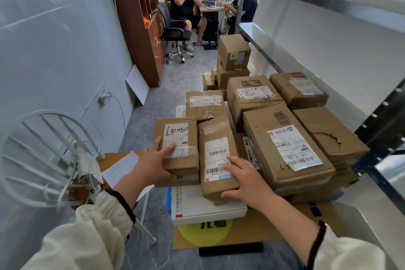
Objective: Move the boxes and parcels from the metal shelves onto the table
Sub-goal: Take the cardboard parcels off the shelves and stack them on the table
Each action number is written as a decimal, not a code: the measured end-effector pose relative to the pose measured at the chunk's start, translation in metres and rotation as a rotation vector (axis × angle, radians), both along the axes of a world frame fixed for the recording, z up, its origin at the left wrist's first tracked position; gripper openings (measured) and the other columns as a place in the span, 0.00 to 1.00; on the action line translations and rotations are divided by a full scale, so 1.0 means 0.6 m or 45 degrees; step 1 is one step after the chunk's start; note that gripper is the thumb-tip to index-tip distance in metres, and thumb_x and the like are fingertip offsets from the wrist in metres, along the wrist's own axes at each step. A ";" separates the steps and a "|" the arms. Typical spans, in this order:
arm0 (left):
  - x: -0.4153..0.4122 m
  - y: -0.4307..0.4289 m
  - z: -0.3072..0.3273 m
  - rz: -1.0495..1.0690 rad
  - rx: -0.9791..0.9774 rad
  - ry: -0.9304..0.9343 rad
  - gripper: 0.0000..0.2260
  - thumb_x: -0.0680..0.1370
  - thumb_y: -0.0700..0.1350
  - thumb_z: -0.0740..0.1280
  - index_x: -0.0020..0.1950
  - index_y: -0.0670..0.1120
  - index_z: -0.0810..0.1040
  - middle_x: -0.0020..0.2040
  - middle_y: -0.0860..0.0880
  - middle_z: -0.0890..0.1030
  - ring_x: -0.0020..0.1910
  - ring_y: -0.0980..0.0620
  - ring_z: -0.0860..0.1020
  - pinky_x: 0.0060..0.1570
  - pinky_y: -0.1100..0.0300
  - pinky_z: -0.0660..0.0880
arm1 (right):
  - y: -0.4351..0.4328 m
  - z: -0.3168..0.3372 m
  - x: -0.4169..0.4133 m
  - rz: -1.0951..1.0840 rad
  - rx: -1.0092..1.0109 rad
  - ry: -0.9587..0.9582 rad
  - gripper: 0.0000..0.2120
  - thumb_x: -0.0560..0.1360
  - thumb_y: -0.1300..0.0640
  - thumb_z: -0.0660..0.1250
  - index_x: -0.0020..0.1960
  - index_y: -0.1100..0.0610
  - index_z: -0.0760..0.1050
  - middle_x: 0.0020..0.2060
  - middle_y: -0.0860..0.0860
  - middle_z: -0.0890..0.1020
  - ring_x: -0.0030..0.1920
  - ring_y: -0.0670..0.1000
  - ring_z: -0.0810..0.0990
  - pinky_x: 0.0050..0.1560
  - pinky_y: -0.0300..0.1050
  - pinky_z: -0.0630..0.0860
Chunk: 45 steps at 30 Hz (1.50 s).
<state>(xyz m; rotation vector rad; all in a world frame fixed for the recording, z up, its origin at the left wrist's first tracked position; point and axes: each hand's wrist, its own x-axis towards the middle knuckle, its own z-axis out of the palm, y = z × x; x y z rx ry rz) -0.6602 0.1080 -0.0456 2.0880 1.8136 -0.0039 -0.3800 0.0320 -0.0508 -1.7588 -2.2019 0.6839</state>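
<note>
Gripping side-by-side taped brown parcels: left hand (153, 161) clamped on handwritten-label parcel (190, 160), right hand (248, 180) on barcode-label parcel (215, 129).

Can't really see the table top, it's buried. Lowest thing showing is a flat cardboard sheet (258, 230) with a yellow circle (203, 234) on it. A white box (208, 210) lies on the sheet, and brown boxes (260, 138) are stacked on and right of the white box, more behind it.
</note>
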 end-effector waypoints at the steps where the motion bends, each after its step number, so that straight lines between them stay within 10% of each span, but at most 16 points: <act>1: -0.002 0.000 0.001 -0.004 -0.002 -0.007 0.45 0.67 0.56 0.76 0.76 0.62 0.51 0.78 0.51 0.42 0.74 0.41 0.54 0.72 0.44 0.59 | -0.001 -0.004 -0.001 -0.002 0.007 0.022 0.39 0.68 0.44 0.73 0.74 0.49 0.60 0.75 0.43 0.55 0.76 0.53 0.50 0.75 0.56 0.55; 15: -0.018 -0.002 0.005 0.011 -0.010 -0.040 0.44 0.67 0.55 0.76 0.76 0.62 0.53 0.78 0.53 0.43 0.74 0.42 0.52 0.73 0.46 0.56 | -0.009 -0.044 -0.004 -0.064 -0.062 0.324 0.32 0.71 0.50 0.72 0.71 0.56 0.67 0.73 0.44 0.59 0.73 0.47 0.57 0.74 0.47 0.58; 45: 0.019 -0.003 0.003 -0.080 0.020 0.042 0.47 0.69 0.57 0.73 0.76 0.64 0.44 0.77 0.50 0.37 0.74 0.39 0.49 0.70 0.44 0.58 | -0.022 -0.015 0.017 -0.025 0.119 -0.073 0.23 0.76 0.49 0.66 0.68 0.54 0.69 0.72 0.47 0.66 0.76 0.50 0.54 0.73 0.45 0.56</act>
